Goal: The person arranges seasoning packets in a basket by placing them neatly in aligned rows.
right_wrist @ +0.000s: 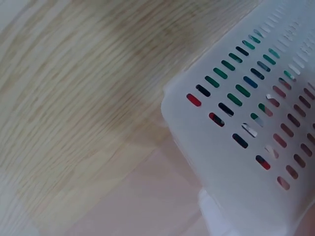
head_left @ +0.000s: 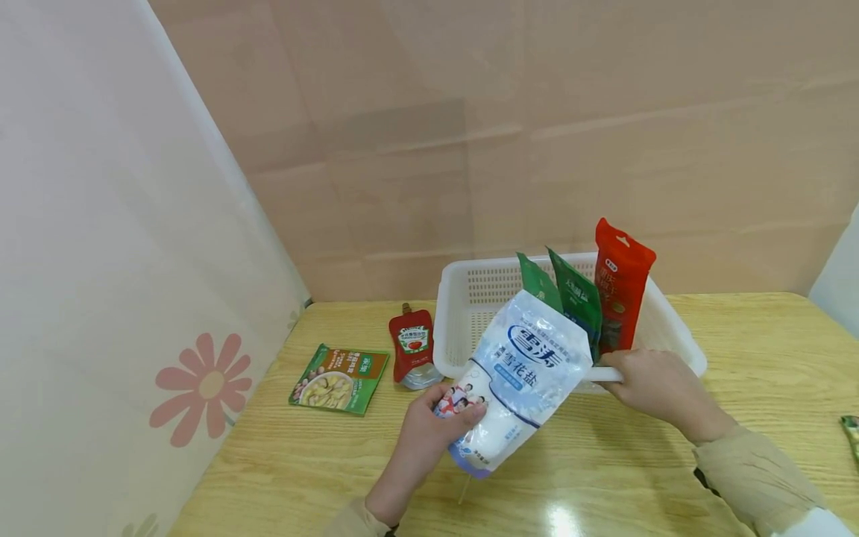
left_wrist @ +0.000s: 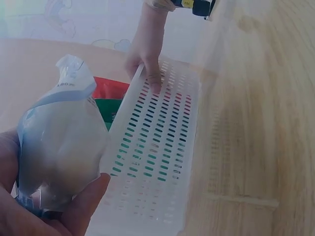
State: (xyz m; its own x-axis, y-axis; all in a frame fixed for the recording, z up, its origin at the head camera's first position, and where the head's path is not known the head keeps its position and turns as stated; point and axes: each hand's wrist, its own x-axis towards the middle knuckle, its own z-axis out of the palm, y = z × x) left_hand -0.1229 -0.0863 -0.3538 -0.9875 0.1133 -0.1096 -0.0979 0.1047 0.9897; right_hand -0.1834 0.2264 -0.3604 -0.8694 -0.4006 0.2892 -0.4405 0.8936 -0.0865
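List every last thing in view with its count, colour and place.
Snowflake salt bag: one, white and blue, held before the basket
Slotted basket: one, white, on the table
Upright packets: two, green, in the basket
Upright packet: one, red, in the basket
Heinz ketchup pouch: one, red, left of the basket
Food packet: one, green and brown, flat at far left
Packet edge: one, greenish, right picture edge
Thin strip: one, pale, on the table, identity unclear
Table: one, wood-coloured, beneath everything
Backdrop: one, beige, behind
Flowered sheet: one, white, pink flower, left
Left grip: one, on the salt bag
Right grip: one, on the basket's near rim
Sleeves: two, beige, both arms
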